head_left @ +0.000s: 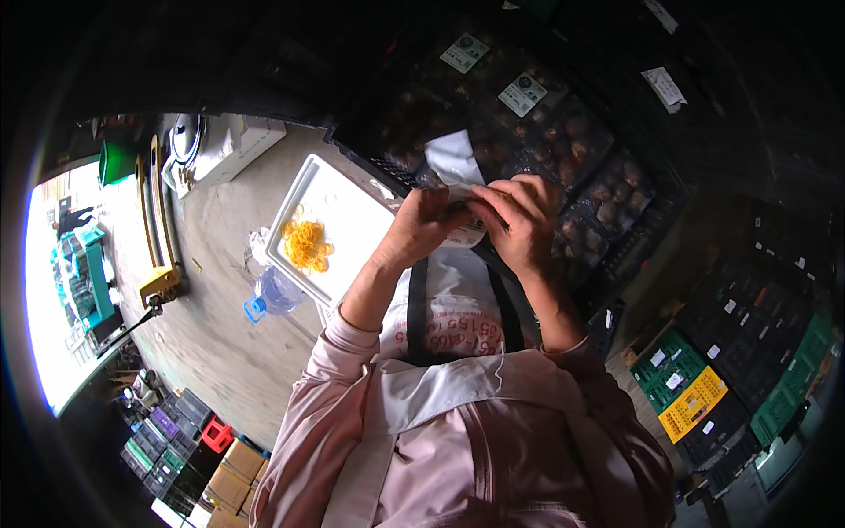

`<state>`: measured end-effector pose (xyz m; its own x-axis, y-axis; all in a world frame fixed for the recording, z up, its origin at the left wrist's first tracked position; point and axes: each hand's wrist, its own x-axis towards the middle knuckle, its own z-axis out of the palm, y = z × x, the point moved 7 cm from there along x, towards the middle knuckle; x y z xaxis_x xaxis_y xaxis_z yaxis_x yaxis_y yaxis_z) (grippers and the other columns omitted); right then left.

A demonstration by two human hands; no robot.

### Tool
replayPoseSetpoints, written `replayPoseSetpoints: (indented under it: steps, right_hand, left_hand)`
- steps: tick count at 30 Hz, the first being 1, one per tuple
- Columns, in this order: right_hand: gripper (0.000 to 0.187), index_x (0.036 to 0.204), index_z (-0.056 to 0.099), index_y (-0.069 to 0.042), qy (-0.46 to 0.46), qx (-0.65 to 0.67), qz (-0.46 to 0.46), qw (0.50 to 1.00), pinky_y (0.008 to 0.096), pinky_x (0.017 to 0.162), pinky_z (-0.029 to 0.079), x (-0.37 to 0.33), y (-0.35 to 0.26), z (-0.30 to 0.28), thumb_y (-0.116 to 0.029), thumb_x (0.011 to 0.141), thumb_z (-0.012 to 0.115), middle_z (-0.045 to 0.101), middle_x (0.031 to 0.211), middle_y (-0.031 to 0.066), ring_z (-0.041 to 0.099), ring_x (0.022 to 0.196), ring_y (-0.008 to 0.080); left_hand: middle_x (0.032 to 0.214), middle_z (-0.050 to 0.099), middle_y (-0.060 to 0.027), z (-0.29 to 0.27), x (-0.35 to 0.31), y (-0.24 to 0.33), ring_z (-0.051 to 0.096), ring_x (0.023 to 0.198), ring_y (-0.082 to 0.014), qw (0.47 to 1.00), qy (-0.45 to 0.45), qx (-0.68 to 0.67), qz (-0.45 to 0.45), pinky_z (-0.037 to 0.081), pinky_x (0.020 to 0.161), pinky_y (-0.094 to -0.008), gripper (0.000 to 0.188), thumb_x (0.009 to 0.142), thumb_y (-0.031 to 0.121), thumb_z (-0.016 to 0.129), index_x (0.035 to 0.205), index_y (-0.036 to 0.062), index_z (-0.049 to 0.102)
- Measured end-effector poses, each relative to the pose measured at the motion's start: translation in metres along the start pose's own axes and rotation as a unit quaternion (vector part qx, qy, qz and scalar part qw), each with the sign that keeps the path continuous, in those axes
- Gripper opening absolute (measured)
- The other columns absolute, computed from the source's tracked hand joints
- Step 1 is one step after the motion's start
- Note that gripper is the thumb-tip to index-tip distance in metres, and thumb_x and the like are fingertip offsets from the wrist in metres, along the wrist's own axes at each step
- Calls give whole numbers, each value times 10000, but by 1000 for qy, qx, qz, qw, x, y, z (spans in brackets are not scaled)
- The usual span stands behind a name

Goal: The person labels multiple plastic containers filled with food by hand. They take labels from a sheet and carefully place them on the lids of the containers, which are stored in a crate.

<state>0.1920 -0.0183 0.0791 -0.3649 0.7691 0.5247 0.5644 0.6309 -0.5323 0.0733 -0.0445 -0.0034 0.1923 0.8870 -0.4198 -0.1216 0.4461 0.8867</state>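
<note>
Both my hands are together in front of my apron at a roll of white labels [467,234]. My left hand [415,224] grips the roll from its left side. With fingers bent and pinched at the roll's upper edge, my right hand [521,220] holds it too. A pale strip of label paper [452,157] sticks up beyond my fingers. Just past the hands is a dark crate [378,160] with clear bags of round brownish produce [563,141]. Two of the bags carry a white label [523,94] on top.
Left of my hands, a white foam lid or tray [352,231] bears a heap of yellow rubber bands [306,245]. Beside it lies a clear water jug [277,292]. A pallet jack [160,283] stands farther left. Stacked crates [693,403] are at right, cardboard boxes [236,471] at lower left.
</note>
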Motion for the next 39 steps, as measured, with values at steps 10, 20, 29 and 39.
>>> replayPoseSetpoints:
  steps: [10, 20, 29, 39]
  right_hand:
    - [163, 784, 629, -69, -23, -2, -82, 996, 336, 754, 368, -20, -16, 10, -130, 641, 678, 616, 876, -14, 535, 779, 159]
    - [172, 775, 570, -50, -85, 77, -46, 992, 354, 700, 396, -8, -11, 32, -80, 626, 651, 606, 904, 53, 516, 762, 240]
    - [146, 795, 617, -84, -61, 28, -68, 995, 312, 762, 373, -2, -9, 42, -124, 661, 658, 590, 890, -28, 514, 845, 177]
    - [204, 791, 603, -97, -100, 89, 19, 991, 298, 737, 384, 5, 8, 54, -195, 637, 694, 592, 823, -6, 520, 850, 185]
  left_hand:
    - [916, 566, -97, 11, -9, -28, 551, 829, -170, 926, -29, -353, -134, 435, 753, -291, 254, 860, 158, 412, 996, -25, 526]
    - [956, 567, -83, -12, -4, -42, 546, 832, -175, 995, -19, -83, -48, 415, 770, -297, 298, 876, 213, 378, 1020, -4, 525]
    - [952, 574, -99, -25, -3, -24, 545, 850, -165, 984, 39, -164, -55, 410, 784, -277, 339, 896, 236, 357, 1017, -29, 532]
    - [915, 581, -189, -27, -4, 7, 552, 876, -270, 994, 78, 59, -37, 405, 780, -293, 442, 896, 346, 353, 1019, -43, 523]
